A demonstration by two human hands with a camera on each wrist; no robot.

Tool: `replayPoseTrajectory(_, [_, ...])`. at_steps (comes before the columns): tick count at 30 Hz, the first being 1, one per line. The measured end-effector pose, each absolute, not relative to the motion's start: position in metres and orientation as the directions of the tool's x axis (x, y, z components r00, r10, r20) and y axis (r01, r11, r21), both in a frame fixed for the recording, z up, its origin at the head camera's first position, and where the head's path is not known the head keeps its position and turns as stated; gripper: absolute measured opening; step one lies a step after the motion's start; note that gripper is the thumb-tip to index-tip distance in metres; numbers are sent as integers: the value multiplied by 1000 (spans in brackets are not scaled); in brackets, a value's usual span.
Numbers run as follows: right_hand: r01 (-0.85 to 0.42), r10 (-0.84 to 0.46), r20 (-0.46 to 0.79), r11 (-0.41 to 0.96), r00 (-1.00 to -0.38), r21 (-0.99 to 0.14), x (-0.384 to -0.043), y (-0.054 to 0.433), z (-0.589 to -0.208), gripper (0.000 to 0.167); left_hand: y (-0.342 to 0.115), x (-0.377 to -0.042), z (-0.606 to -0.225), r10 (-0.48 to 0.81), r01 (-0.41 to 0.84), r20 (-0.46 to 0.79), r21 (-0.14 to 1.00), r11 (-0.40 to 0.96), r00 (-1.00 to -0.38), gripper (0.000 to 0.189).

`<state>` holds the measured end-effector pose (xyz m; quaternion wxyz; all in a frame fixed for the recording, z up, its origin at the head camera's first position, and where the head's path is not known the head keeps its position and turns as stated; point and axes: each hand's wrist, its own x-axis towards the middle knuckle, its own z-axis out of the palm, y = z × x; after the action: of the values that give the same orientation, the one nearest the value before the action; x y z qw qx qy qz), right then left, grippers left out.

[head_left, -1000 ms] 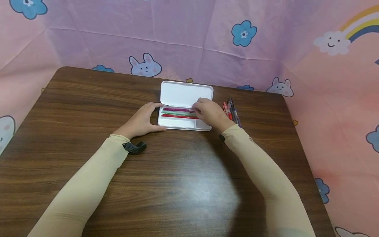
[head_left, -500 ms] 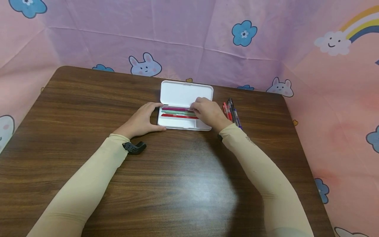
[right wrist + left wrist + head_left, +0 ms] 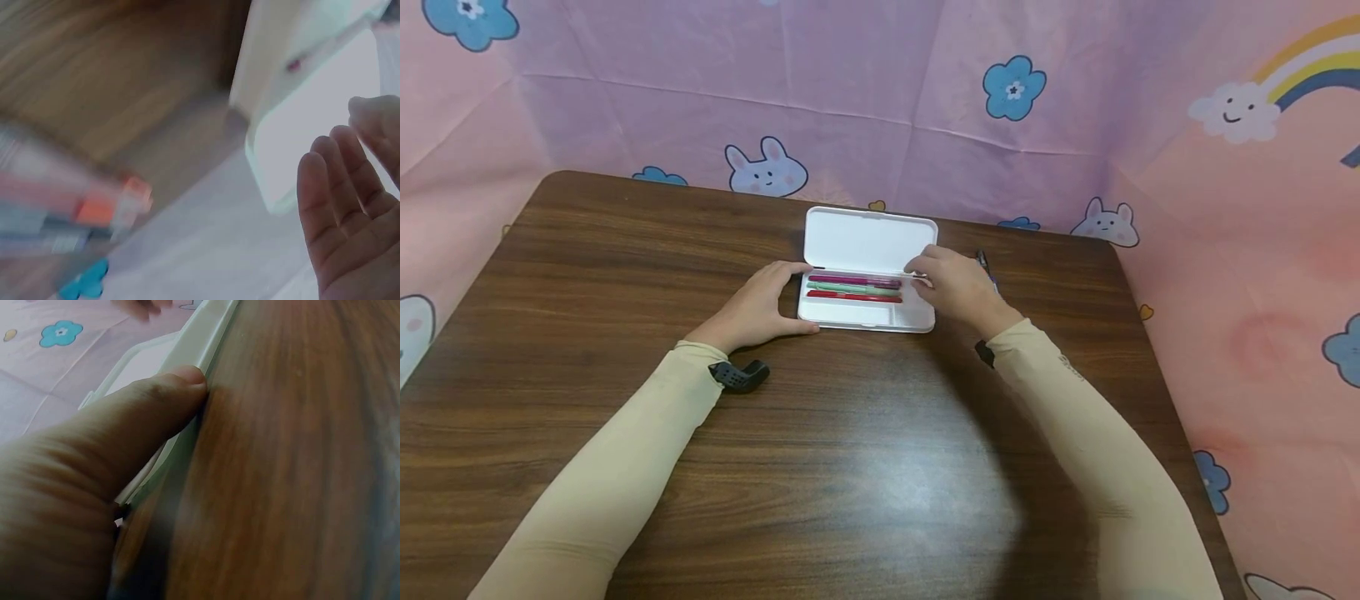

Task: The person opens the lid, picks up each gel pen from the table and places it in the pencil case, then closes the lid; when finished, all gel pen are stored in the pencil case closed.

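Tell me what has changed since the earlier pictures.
The right hand has moved right, its fingers leaving the purple pen's right end; they now hold nothing. It hides more of the loose pens in the head view. The left hand stays at the open white case's left end; the green pen and red pen lie as before.

Just behind the left hand (image 3: 754, 307), a black perforated strap (image 3: 739, 377) with a bent end sits at the cuff of a pale cream left sleeve (image 3: 617, 458). To that hand's right, a matching right sleeve (image 3: 1097, 442) carries a small marking (image 3: 1071, 367), too blurred to read, near a partly hidden black wristband (image 3: 985, 353).
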<state>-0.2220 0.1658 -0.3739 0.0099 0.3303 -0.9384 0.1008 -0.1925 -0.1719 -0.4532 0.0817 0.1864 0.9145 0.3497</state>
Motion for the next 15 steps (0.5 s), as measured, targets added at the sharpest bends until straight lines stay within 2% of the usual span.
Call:
replayPoseTrajectory(3, [-591, -575, 140, 771, -806, -239, -213, 196, -365, 24, -171, -192, -452, 400, 285, -20, 669, 686, -916, 104])
replayPoseTrajectory(6, [-511, -498, 129, 794, -858, -329, -206, 227, -359, 29, -171, -192, -452, 402, 286, -22, 668, 688, -916, 104])
replayPoseTrajectory(10, [-355, -376, 44, 821, -926, -448, -196, 265, -358, 35, -172, -193, -453, 398, 284, -21, 667, 689, -917, 104])
replayPoseTrajectory(15, [-193, -290, -91, 809, -953, -556, -178, 296, -370, 42, -170, -193, -453, 396, 281, -23, 668, 689, -918, 104])
